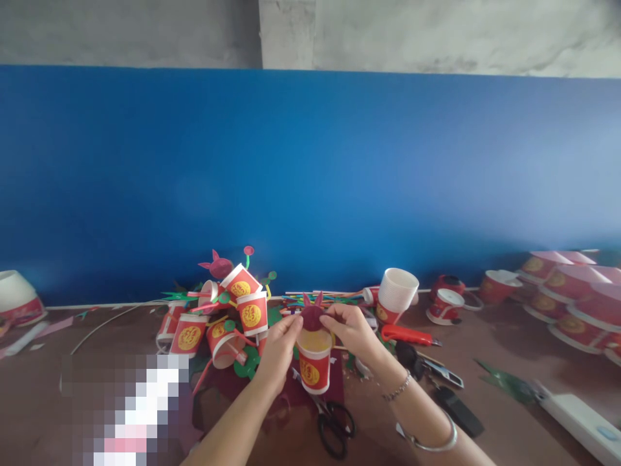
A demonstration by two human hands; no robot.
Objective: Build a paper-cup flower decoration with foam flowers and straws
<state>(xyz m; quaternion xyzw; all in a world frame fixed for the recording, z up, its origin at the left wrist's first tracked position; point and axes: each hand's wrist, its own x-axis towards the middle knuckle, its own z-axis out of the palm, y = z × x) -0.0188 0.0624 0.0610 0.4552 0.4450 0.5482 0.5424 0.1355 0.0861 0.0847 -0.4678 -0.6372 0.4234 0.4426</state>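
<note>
A dark red paper cutout (312, 317) with two pointed ears is pinched between my two hands, above the rim of a red paper cup. My left hand (284, 346) grips its left edge between thumb and finger. My right hand (352, 333) pinches its right edge. The red cup (315, 372) has a white rim, a yellow emblem and a yellowish inside, and it stands upright just below the cutout. Black-handled scissors (334, 427) lie in front of the cup, their blades partly hidden by it.
Decorated red cups (252, 314) are heaped at the left. Stacked white cups (398, 291), a red cutter (407, 334) and a black object (456, 410) sit to the right. Further right are a glue gun (582, 421) and piled red cups (577, 304). A blue panel (310, 181) rises behind.
</note>
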